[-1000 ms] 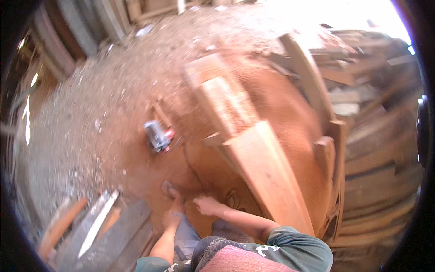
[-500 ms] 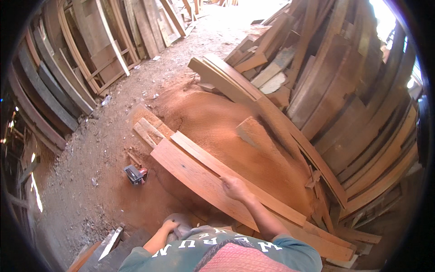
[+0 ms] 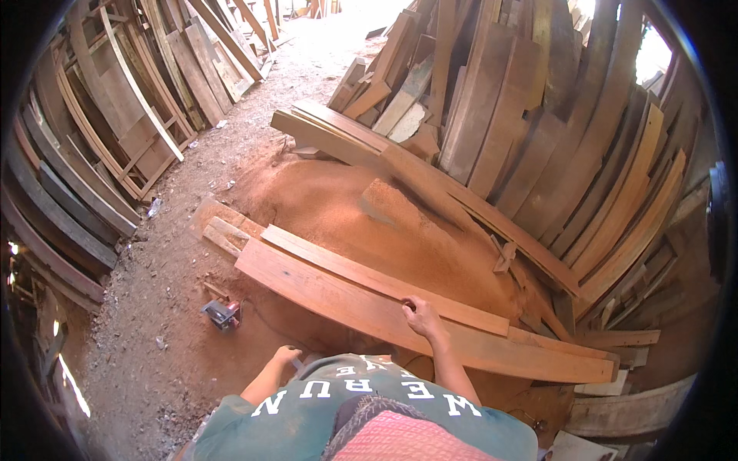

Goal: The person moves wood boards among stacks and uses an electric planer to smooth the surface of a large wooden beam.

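Observation:
A long reddish-brown plank [image 3: 338,290] lies slantwise in front of me, with a narrower board [image 3: 384,283] along its far side. Over the plank, beside the narrow board's edge, is my right hand [image 3: 420,315]. Its fingers are curled together; anything between them is too small to make out. My left hand [image 3: 287,354] is low by my body, closed next to something grey that my shirt partly covers. What it grips, if anything, is hidden. Left of the plank, a small black and red power tool [image 3: 223,313] rests on the ground.
Reddish sawdust [image 3: 315,184] is heaped beyond the plank. Behind it lies a thick beam [image 3: 430,180]. Tall boards [image 3: 492,107] lean at the right, and more boards [image 3: 77,173] stand along the left. Shorter wood pieces [image 3: 619,338] are stacked near the plank's right end.
The view has shifted, and the scene sits further left. My right hand has moved rightward along the plank, its fingers more curled. My left hand has lifted slightly from the grey thing.

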The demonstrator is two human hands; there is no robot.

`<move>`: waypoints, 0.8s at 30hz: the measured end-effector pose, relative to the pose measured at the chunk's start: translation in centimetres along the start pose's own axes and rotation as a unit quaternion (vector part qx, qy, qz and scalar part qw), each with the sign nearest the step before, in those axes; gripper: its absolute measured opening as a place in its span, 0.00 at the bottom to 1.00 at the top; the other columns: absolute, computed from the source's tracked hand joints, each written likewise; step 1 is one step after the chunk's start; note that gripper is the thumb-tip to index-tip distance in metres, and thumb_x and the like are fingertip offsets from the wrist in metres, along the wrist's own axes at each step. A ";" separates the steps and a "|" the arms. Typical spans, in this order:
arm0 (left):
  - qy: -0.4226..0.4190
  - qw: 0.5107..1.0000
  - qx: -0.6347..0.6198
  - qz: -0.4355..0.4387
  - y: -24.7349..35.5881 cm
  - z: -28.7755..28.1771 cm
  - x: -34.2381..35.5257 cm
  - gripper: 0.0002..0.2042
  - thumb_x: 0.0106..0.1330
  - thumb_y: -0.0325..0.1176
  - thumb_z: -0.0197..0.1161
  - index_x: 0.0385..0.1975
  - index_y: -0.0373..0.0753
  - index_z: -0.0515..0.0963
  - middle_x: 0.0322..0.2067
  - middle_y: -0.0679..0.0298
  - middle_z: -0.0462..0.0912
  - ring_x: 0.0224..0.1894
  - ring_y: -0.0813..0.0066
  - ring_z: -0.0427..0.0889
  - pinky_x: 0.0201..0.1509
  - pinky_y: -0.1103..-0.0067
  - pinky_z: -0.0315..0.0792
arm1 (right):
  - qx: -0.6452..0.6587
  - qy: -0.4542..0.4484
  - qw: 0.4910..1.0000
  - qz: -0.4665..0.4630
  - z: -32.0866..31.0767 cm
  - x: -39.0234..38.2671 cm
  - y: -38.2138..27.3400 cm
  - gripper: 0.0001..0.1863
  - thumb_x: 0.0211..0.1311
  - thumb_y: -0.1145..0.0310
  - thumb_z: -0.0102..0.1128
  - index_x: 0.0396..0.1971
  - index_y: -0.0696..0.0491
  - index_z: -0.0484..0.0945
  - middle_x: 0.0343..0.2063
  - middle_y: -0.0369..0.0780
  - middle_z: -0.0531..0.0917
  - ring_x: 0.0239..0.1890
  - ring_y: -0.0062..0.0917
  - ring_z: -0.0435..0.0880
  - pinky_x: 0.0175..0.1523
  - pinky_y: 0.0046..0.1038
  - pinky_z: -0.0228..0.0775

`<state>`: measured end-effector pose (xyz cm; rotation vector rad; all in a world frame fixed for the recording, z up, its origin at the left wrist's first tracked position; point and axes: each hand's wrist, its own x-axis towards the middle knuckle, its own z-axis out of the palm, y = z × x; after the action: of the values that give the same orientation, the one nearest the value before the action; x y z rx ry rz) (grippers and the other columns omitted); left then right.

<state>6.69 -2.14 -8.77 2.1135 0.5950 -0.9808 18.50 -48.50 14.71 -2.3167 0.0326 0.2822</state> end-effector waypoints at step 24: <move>0.031 0.988 -0.120 -0.089 -5.0 -3.6 -1.4 0.18 0.69 0.36 0.67 0.52 0.30 0.85 0.47 0.50 0.87 0.40 0.60 0.88 0.39 0.66 0.83 | 0.059 0.014 0.998 -0.029 2.2 1.7 -2.6 0.18 0.69 0.67 0.59 0.54 0.59 0.83 0.46 0.54 0.89 0.51 0.45 0.89 0.58 0.40 0.80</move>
<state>4.30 3.65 -8.10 1.9072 0.9004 -0.8926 20.02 -45.01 14.81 -2.2012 -0.0047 0.2118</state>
